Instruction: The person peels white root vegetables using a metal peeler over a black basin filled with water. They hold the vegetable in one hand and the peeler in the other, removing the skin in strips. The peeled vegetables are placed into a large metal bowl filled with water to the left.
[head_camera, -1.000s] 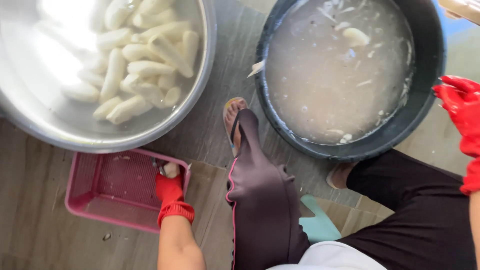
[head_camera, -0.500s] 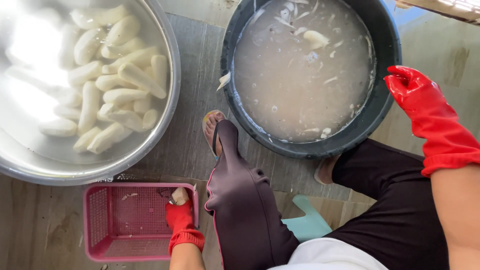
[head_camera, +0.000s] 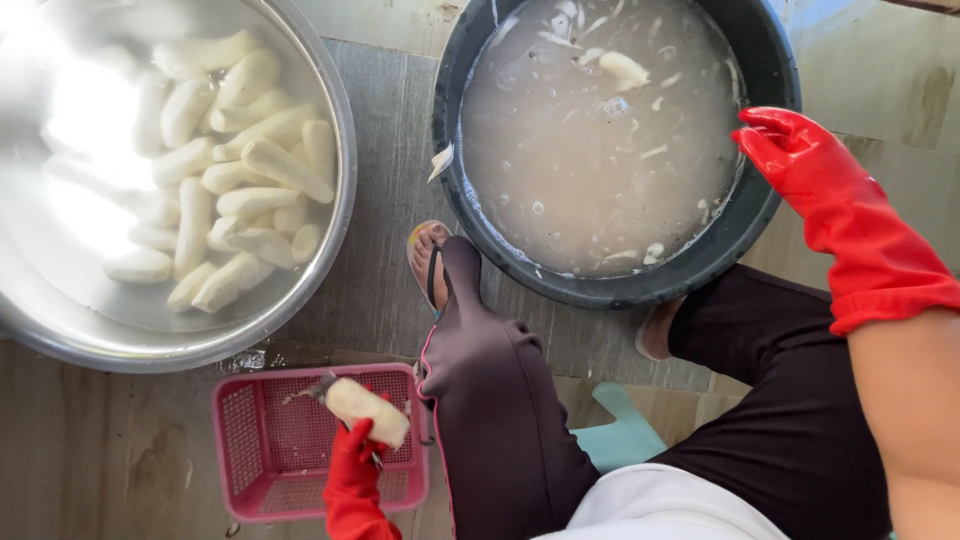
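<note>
Since earlier frame, right hand (head_camera: 800, 165) reaching nearer black basin (head_camera: 455, 190), fingers spread, empty. Am seeing left hand (head_camera: 355, 470) clasping peeled root (head_camera: 368, 411) mid-length; judging it wet, slippery, firm.

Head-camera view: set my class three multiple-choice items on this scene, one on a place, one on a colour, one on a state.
1. Where is the pink basket?
A. below the metal bowl
B. inside the dark tub
C. on the person's lap

2. What colour are the gloves?
A. blue
B. red
C. yellow

3. What is the left hand doing?
A. hanging empty
B. dipping in water
C. holding a peeled white root

Answers: 1 A, it sits just under the bowl's rim; 2 B, both are red; 3 C, the glove grips the root over the basket.
</note>
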